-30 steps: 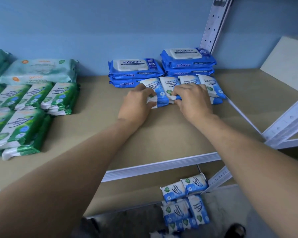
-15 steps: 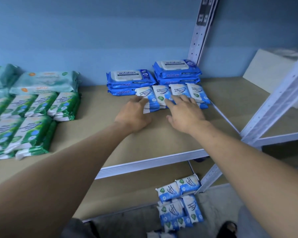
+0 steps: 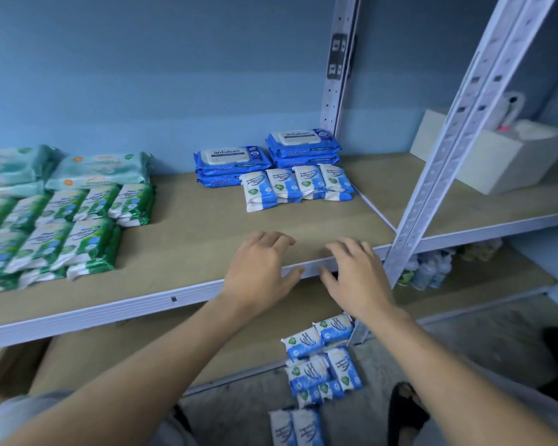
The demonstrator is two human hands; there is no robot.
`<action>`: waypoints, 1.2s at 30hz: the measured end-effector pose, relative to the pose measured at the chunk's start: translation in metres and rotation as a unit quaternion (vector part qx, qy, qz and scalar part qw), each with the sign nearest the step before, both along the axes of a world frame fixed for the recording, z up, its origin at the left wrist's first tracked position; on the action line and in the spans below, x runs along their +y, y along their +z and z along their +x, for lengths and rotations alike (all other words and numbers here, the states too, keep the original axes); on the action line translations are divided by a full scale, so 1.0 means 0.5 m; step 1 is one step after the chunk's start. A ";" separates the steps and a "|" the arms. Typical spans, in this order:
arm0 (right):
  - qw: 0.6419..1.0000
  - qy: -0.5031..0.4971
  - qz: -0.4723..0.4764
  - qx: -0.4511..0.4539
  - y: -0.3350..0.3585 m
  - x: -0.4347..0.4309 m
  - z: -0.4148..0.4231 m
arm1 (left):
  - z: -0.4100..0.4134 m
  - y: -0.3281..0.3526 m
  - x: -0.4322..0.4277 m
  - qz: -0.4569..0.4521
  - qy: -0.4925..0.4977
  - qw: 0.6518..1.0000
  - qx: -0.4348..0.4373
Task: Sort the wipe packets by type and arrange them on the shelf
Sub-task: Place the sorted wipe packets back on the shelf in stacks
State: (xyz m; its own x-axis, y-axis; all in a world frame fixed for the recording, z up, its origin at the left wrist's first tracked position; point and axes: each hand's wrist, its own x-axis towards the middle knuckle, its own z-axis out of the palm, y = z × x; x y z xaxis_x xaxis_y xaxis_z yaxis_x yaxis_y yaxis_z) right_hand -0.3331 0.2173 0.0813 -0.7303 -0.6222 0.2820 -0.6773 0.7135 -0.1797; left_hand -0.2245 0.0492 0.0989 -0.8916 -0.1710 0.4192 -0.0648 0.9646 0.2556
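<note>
Both hands are empty: left hand (image 3: 258,272) and right hand (image 3: 358,278) are hovering side by side, apart, fingers loosely spread, over the front edge of the shelf (image 3: 207,226).

Risks, as I'm judging them:
- The front row of green packets (image 3: 78,226) is sitting close to the shelf edge, so my left arm could be sweeping some off if I'm dipping down for more.
- The small blue packets (image 3: 297,188) are lying in a stacked row. The film looks slick, so a nudge while adding to it could be sliding the top layer out of line or against the blue packs (image 3: 232,159).
- Scooping too many floor packets (image 3: 322,358) at once could be dropping some.
- My right arm could be clipping the post (image 3: 448,156) on the way up.

Counts:
- Teal packs (image 3: 97,170): two tops showing and more beneath, with the frame edge cutting them.
- Green packets: roughly eight tops in two rows, stacked, with the left edge cropping the pile, so I'm giving no total.
- Blue packs: two stacks of two, four in all.
- Small blue packets on the shelf: four tops with a layer under them, so probably eight.
- Floor packets: about eight showing, all the small blue type and not yet shelved.
- White box (image 3: 496,156): one, on the next bay.
</note>
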 end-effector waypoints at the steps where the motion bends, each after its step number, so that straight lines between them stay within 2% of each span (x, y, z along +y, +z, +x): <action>1: 1.000 -0.005 -0.011 0.002 -0.011 0.014 0.010 | 0.014 -0.007 0.015 0.001 -0.001 1.000 0.020; 5: 0.999 -0.028 -0.028 -0.019 -0.072 0.067 0.042 | 0.065 -0.056 0.068 0.009 -0.024 0.999 0.023; 8: 0.996 -0.041 0.001 -0.074 -0.138 0.104 0.056 | 0.086 -0.121 0.084 0.011 -0.033 0.999 -0.028; 10: 0.992 -0.056 0.027 -0.110 -0.187 0.127 0.058 | 0.089 -0.168 0.088 0.039 -0.018 0.995 -0.091; 15: 0.972 -0.109 0.085 -0.192 -0.310 0.175 0.055 | 0.083 -0.305 0.081 0.155 0.031 0.965 -0.207; 20: 0.946 -0.137 0.105 -0.274 -0.435 0.212 0.035 | 0.059 -0.438 0.082 0.191 0.050 0.929 -0.313; 24: 0.919 -0.161 0.100 -0.345 -0.525 0.224 0.013 | 0.020 -0.527 0.072 0.219 0.072 0.904 -0.360; 31: 0.866 -0.207 0.060 -0.451 -0.658 0.221 -0.032 | -0.086 -0.633 0.048 0.204 0.092 0.918 -0.328; 36: 0.857 -0.231 0.049 -0.458 -0.725 0.215 -0.067 | -0.150 -0.686 0.048 0.155 0.066 0.938 -0.302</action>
